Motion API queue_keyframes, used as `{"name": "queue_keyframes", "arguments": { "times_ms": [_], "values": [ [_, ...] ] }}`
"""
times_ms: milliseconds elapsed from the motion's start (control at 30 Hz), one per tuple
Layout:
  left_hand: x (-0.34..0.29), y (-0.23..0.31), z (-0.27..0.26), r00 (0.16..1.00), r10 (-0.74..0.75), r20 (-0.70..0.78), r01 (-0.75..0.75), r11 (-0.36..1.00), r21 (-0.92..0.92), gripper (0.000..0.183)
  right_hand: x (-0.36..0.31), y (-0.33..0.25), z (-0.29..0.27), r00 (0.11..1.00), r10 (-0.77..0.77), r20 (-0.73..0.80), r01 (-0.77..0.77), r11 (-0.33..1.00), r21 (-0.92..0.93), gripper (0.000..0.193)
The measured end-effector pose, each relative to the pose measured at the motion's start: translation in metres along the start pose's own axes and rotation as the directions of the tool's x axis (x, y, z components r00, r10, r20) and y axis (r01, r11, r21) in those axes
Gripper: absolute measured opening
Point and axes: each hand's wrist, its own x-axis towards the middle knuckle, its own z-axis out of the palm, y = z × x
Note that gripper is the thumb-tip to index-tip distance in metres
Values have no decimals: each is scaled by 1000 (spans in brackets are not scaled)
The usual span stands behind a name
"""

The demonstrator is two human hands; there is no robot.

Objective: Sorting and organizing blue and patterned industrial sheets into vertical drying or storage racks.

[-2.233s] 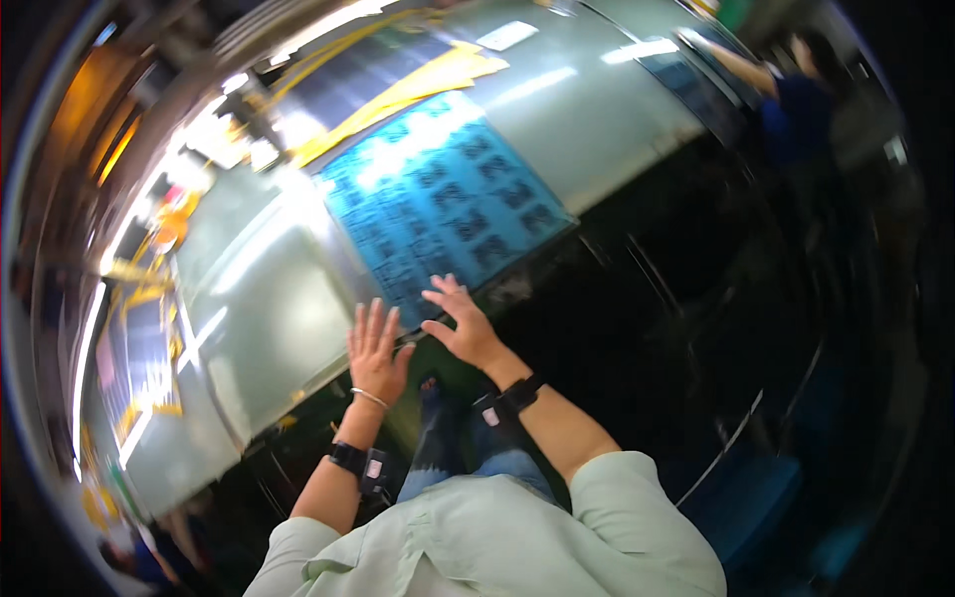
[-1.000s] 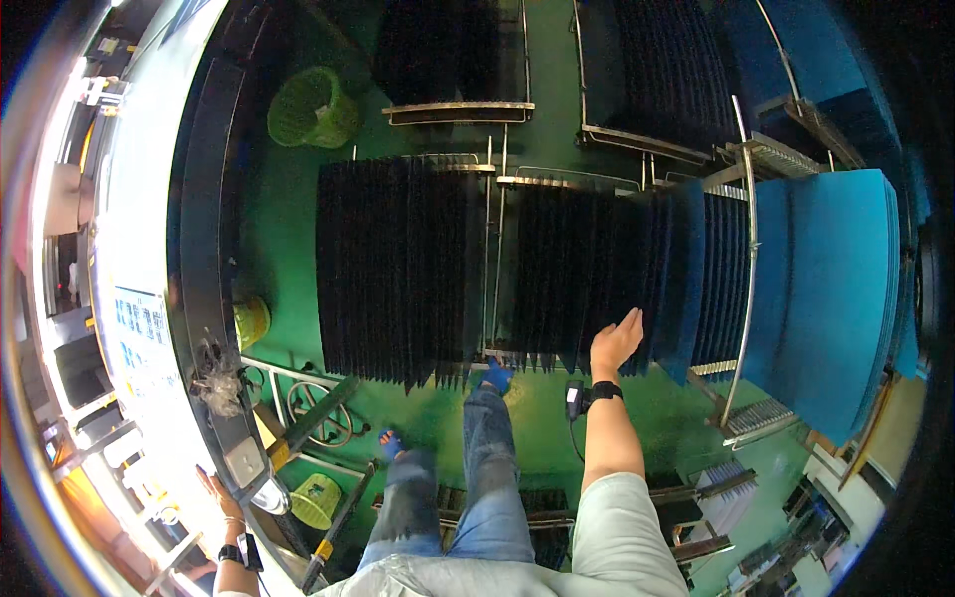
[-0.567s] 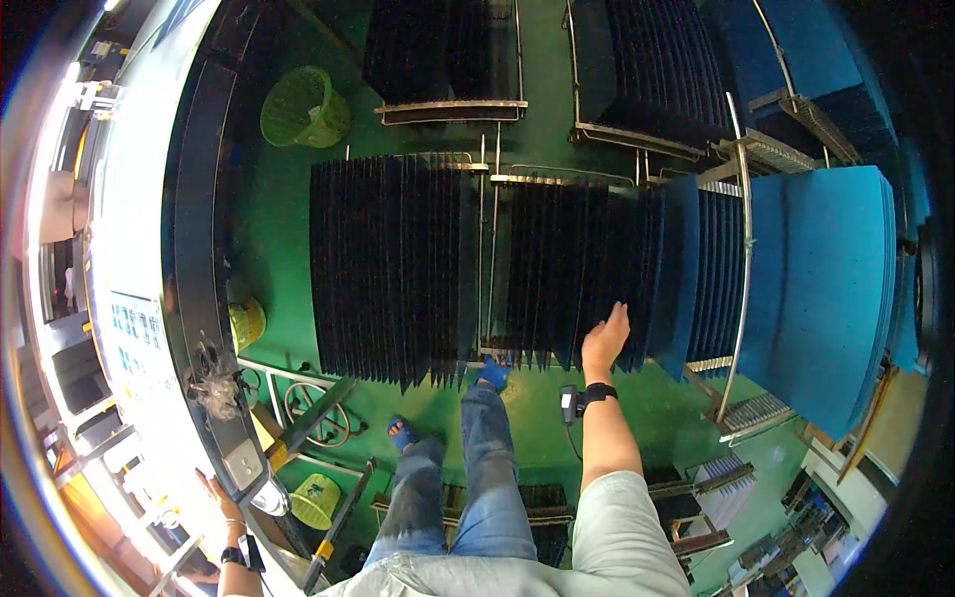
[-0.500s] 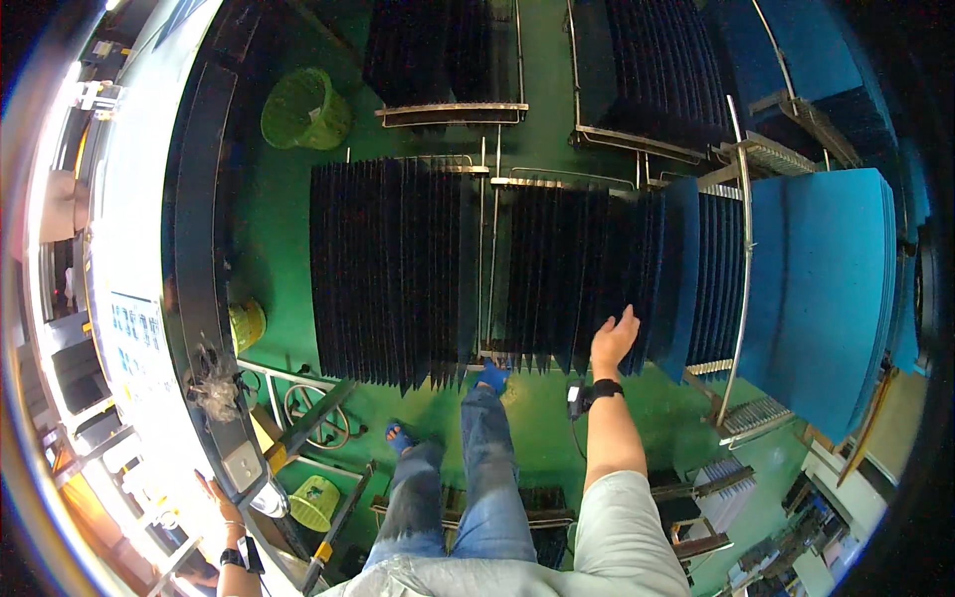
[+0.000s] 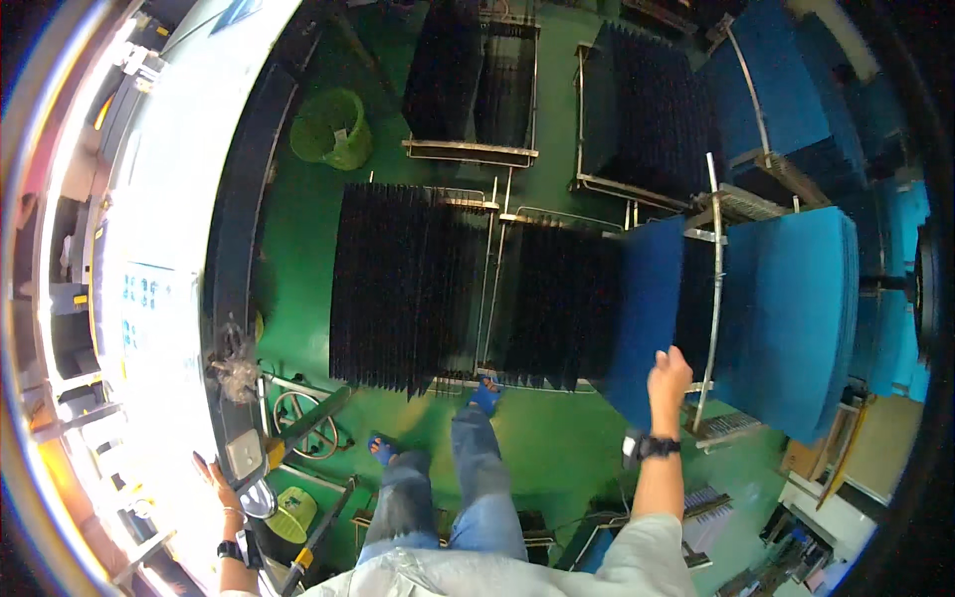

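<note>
My right hand [image 5: 669,380] is closed at the near edge of a blue sheet [image 5: 652,298], fingers pinched on it. This sheet stands upright at the right end of a row of dark, thin sheets [image 5: 557,298] in a metal rack. To the right, beyond an upright metal bar [image 5: 714,289], are more bright blue sheets [image 5: 786,318]. On the far left my left hand [image 5: 216,488] lies with fingers stretched out at the edge of a brightly lit white table [image 5: 164,378]. It holds nothing. Both wrists wear dark bands.
Another dark stack [image 5: 398,289] stands left of the rack, with more racked sheets [image 5: 647,119] behind. A green basket [image 5: 333,129] and a smaller one [image 5: 291,514] are on the green floor [image 5: 298,318]. A handwheel [image 5: 306,426] sits beside the table.
My right hand has gone from open beside the rack to closed on the blue sheet, moving right and nearer. The sheet now leans out from the row. My left hand stays by the table.
</note>
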Motion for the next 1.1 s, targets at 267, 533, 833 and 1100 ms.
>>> {"name": "queue_keyframes", "arguments": {
  "times_ms": [267,533,833,1100],
  "values": [
    [31,-33,64,970,232,-74,-234,972,-11,61,-67,-67,-234,1000,14,9,-14,445,895,9],
    [-9,28,-4,695,718,43,-707,671,222,54,-181,-250,-226,725,-531,438,-539,-42,841,38],
    [-109,155,-103,845,44,533,513,215,-831,51,-362,-392,-160,375,-756,536,-690,159,707,25],
    [-121,2,-186,890,-431,150,117,-103,-988,27,-416,-465,-122,-49,-858,511,138,501,854,12]
  ]
}}
